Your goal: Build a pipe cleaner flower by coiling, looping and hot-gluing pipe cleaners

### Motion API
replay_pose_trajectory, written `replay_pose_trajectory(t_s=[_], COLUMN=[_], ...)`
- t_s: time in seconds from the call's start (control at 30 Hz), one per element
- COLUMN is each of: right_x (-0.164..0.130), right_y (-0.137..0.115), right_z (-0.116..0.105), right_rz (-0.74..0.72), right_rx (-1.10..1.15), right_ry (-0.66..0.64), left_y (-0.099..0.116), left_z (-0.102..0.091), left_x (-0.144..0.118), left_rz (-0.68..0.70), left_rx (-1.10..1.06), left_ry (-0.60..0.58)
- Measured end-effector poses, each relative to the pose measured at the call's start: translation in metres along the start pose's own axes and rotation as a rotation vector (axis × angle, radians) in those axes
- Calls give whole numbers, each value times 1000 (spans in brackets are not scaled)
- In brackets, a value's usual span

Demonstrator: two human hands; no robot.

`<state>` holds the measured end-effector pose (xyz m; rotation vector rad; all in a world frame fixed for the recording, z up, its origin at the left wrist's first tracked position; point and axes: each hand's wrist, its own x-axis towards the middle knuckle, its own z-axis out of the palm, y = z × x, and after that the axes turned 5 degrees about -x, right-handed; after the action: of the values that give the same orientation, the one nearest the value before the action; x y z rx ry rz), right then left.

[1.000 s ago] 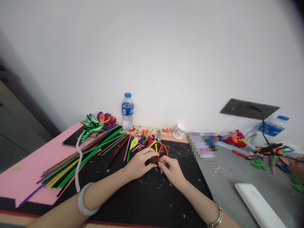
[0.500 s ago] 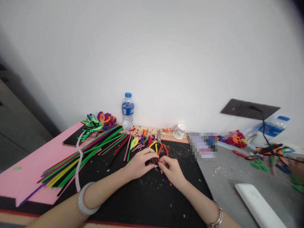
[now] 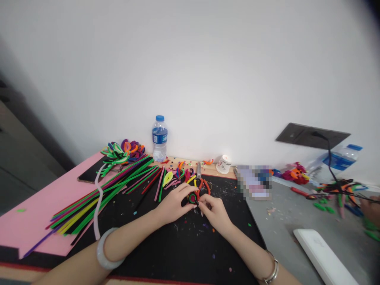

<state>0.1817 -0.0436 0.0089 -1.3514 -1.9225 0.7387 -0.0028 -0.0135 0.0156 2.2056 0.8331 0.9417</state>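
Observation:
A small coil of pipe cleaner (image 3: 192,197) in red, green and black is held over the black mat (image 3: 181,253). My left hand (image 3: 173,204) grips its sides between thumb and fingers. At the coil's right lower edge, my right hand (image 3: 217,215) pinches a black end with thumb and forefinger; the fingertips partly hide it. Just beyond my hands lies a hand tool with metal jaws and orange handles (image 3: 206,186). Bent pipe-cleaner pieces, including a yellow loop (image 3: 168,177), lie behind my left hand.
Long pipe cleaners (image 3: 97,200) spread across the left side over a pink sheet (image 3: 32,209). A water bottle (image 3: 160,138) and paper cup (image 3: 223,164) stand by the wall. On the right are a white oblong object (image 3: 323,255), a dark cable (image 3: 330,158) and another person's hand (image 3: 371,209).
The coil has turned in my fingers, so its red and green rings now face the camera more. My left fingers have opened slightly around it; both hands otherwise stay in place.

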Motion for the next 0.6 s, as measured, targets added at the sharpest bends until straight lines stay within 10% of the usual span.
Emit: replay_pose_trajectory(t_s=[0.6], right_x=[0], right_y=[1], right_z=[-1], right_rz=[-2], right_rx=[-5], right_ry=[-9], left_y=[-1], left_z=[1], left_x=[0], left_rz=[-2], left_rx=[-50], left_ry=[42])
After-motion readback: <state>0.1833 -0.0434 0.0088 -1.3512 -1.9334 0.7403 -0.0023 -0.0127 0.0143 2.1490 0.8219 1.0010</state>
